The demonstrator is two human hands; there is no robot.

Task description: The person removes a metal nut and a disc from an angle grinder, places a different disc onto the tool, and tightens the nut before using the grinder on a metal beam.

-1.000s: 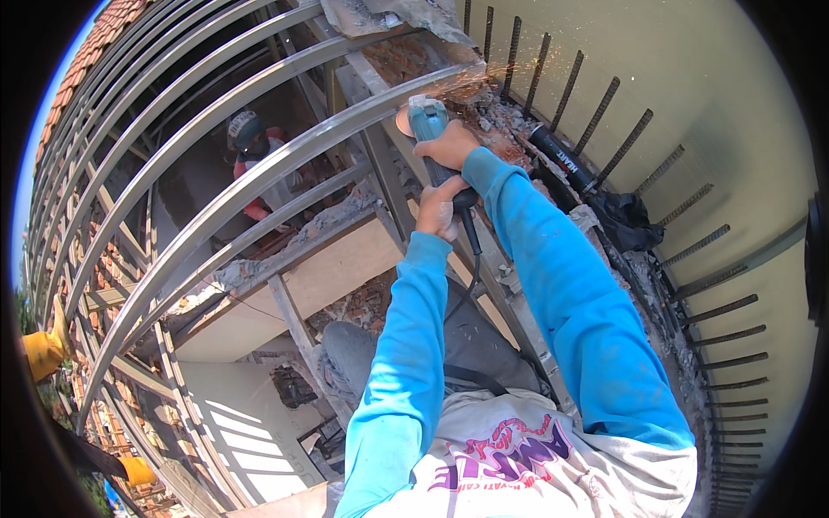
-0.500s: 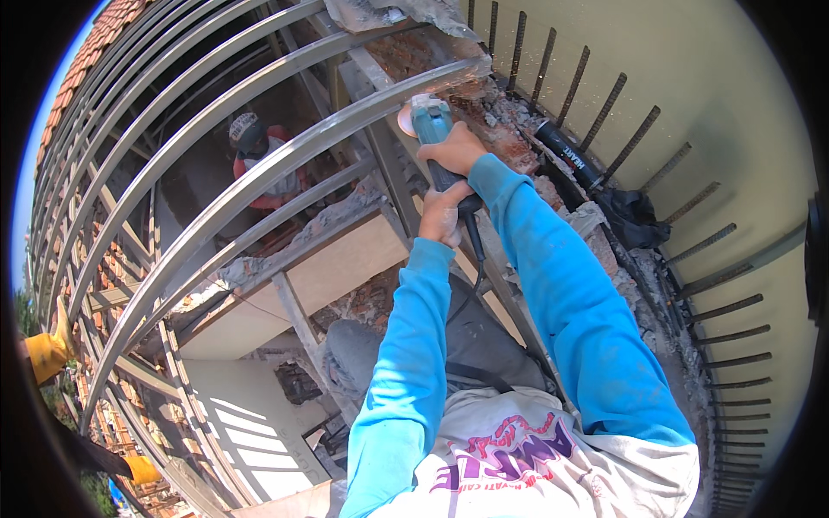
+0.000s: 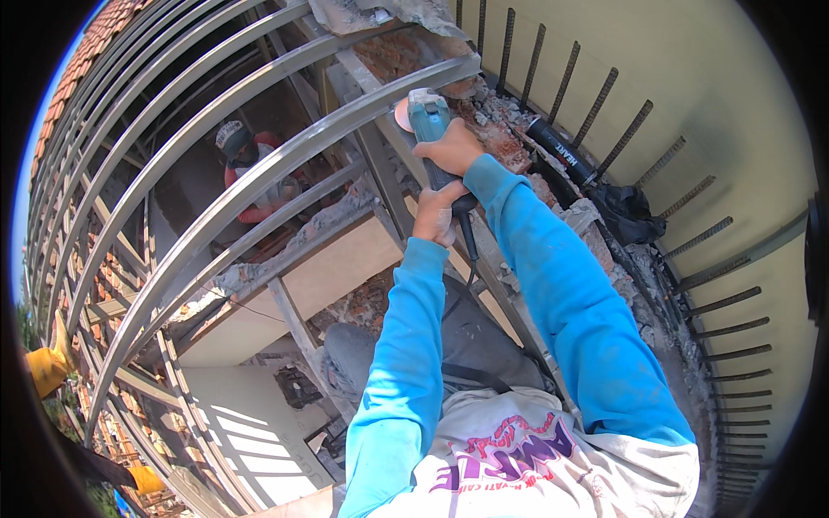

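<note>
A teal and dark angle grinder (image 3: pixel 428 119) is held out in front of me by both hands. My right hand (image 3: pixel 452 148) wraps round its body behind the teal head. Further back, my left hand (image 3: pixel 437 214) grips the rear of the handle, where a black cord (image 3: pixel 470 237) leaves it. The grinder's pale disc (image 3: pixel 402 115) faces left, at the lower edge of a curved metal beam (image 3: pixel 380 102) near that beam's right end. Whether disc and metal touch, I cannot tell.
Several parallel metal beams (image 3: pixel 216 82) span the left. Below them another person (image 3: pixel 252 160) crouches. Yellow gloves (image 3: pixel 47 367) show at the left rim. Rebar rods (image 3: pixel 596 108) stick out along the cream wall (image 3: pixel 725 129). A black cylinder (image 3: pixel 560 151) and black plastic bag (image 3: pixel 629 213) lie on rubble.
The grinder and my hands have barely moved against the beam. The whole view has shifted slightly. Bright specks near the beam's end show earlier but not now. The person below has shifted a little.
</note>
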